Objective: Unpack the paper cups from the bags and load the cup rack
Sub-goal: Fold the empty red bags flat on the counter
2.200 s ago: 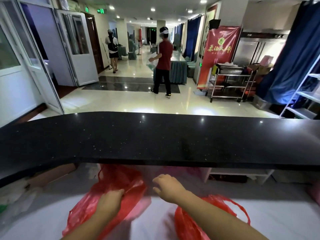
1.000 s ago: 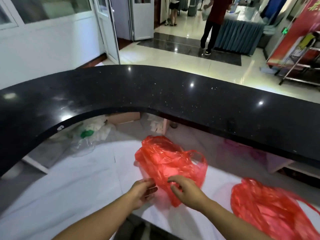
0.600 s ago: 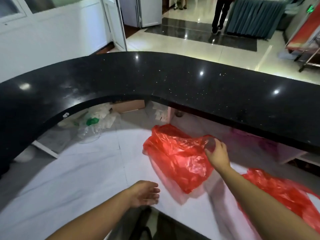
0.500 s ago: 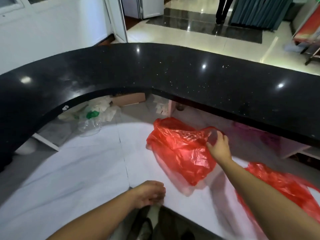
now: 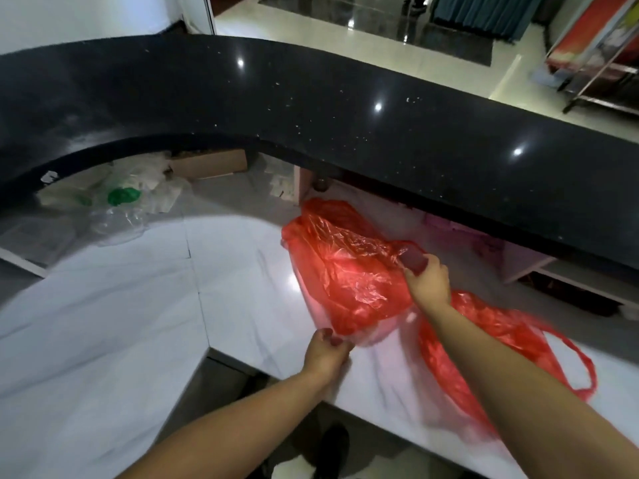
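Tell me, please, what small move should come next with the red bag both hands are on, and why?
Probably spread the bag's mouth open. The right hand grips the red bag at its bunched top, the left hand pinches its near bottom corner, and no cups show yet.

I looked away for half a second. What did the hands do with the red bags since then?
The left hand came forward off the white counter and took hold of the near red bag at its bottom corner. The right hand still grips that bag's top. The second red bag stays lying to the right.
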A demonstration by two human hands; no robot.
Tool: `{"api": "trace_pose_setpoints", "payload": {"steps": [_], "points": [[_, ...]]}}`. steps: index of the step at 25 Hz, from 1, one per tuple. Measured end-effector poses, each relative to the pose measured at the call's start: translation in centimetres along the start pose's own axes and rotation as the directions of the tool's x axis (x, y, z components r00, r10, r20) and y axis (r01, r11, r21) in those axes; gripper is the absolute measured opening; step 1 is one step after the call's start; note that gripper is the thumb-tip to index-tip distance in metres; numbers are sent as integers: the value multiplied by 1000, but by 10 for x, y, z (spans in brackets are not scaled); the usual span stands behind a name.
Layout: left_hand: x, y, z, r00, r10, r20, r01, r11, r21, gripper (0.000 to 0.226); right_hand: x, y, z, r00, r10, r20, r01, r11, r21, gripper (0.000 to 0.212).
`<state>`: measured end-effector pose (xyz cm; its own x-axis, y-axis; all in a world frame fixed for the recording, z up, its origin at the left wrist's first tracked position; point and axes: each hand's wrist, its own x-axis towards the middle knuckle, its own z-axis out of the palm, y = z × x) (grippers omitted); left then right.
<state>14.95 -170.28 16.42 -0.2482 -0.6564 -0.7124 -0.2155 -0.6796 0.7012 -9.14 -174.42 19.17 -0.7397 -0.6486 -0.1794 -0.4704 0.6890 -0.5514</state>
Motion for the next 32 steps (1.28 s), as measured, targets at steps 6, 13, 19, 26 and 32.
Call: {"api": "trace_pose_setpoints", "payload": {"steps": [6,13,19,26,32], "points": [[27,-1,18,980,-75,-185,47,988,-149,10,1,7,-4,998,-48,-29,44,992,-121,39],[14,7,-58,943,139,-301,-109,988,112,13,-6,-5,15,997,73,30,-77,981,180,70],[9,25,-180,823,257,-506,-203,966,159,10,-43,-33,69,949,55,311,-136,960,245,12],[-11,78,-291,545,409,-732,-370,901,228,8,-59,-88,81,941,-88,326,-128,800,586,13],[-25,48,-315,575,555,-601,-348,831,434,11,-74,-50,68,941,-164,296,23,903,429,13]]}}
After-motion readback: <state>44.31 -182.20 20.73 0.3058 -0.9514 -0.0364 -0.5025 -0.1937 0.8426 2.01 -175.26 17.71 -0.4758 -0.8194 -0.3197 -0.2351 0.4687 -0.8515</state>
